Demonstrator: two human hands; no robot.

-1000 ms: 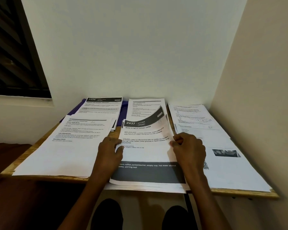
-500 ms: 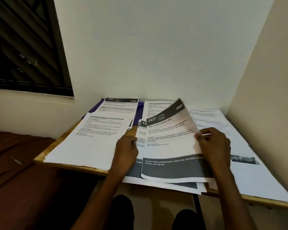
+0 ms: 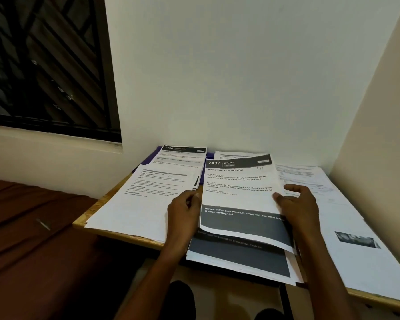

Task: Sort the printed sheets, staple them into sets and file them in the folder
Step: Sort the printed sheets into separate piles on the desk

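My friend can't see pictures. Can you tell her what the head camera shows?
Two hands lift a white printed sheet headed "2437 Kitchen" off the middle paper pile: the right hand grips its right edge, the left hand rests at its left edge. More white paper piles cover the small wooden table in a wall corner.

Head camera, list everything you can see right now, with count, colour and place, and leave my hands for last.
table: one, light wood, in the wall corner
2437 sheet: one, white with dark bands, held over the middle pile
middle pile: one, white and dark grey, overhanging the near table edge
left pile: one, white, near left of table
1226 sheet: one, white with black header, back left
folder: one, purple, mostly hidden under the back sheets
right pile: one, white, along the right wall
window: one, dark, upper left
left hand: grip on the sheet's left edge
right hand: grip on its right edge
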